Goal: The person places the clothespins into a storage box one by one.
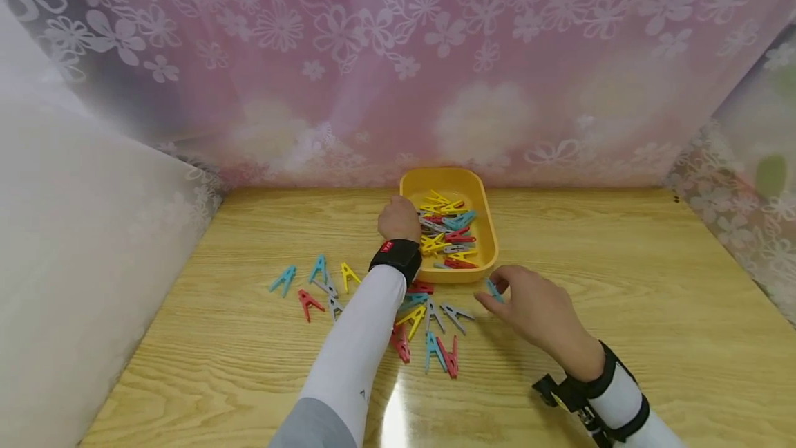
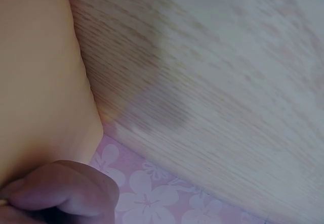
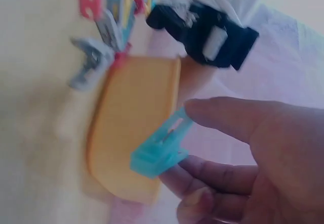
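From where I am standing, the right hand (image 1: pixel 537 306) is holding a blue clothespin (image 1: pixel 494 290) just beside the near right corner of the yellow tray (image 1: pixel 491 247); thumb and fingers are pinching its splayed legs. The left hand (image 1: pixel 399 218) is overlapping the tray's left rim; whether its fingers are gripping anything, I cannot tell. The clothespin is looking light, stiff, springy, probably slightly slick; the leg ends are offering the best hold. Its joined end is pointing away from the palm, its long axis slanting far-left to near-right.
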`<state>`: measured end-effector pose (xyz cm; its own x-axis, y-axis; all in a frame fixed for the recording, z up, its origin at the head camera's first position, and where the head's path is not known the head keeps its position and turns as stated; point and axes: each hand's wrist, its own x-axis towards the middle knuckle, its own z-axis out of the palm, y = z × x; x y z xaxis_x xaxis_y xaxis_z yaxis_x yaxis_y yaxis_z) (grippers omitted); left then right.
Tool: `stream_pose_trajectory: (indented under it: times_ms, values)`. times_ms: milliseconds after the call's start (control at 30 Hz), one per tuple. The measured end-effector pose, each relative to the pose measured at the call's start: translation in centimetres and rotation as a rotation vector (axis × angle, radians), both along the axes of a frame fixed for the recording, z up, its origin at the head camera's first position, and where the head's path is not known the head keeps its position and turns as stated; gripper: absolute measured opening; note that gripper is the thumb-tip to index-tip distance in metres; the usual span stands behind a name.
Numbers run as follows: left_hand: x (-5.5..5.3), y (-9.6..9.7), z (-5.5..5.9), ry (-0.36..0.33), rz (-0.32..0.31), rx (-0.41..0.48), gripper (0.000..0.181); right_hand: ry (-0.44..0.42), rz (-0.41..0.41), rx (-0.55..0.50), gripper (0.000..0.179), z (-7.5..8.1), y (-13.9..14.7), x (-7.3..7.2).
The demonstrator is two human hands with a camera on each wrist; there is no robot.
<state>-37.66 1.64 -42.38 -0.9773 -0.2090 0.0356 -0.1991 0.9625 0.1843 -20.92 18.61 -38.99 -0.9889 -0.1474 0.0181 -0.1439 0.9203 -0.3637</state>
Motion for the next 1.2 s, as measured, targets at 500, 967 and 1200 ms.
stream_pose_trajectory:
  times_ms: [500, 967, 1200]
  values:
    - [-0.5, 0.0, -0.6, -0.014, 0.016, -0.002, 0.026, 0.183, 0.079, -0.127, 0.041, 1.7, 0.3, -4.3]
    - [-0.6, 0.1, -0.3, 0.002, 0.027, -0.048, 0.025, 0.389, 0.134, -0.229, 0.049, 0.8, -1.9, -11.8]
    - [-0.4, 0.0, -0.4, 0.037, 0.041, -0.069, 0.024, 0.340, -0.002, -0.312, 0.044, -1.9, -0.7, -13.5]
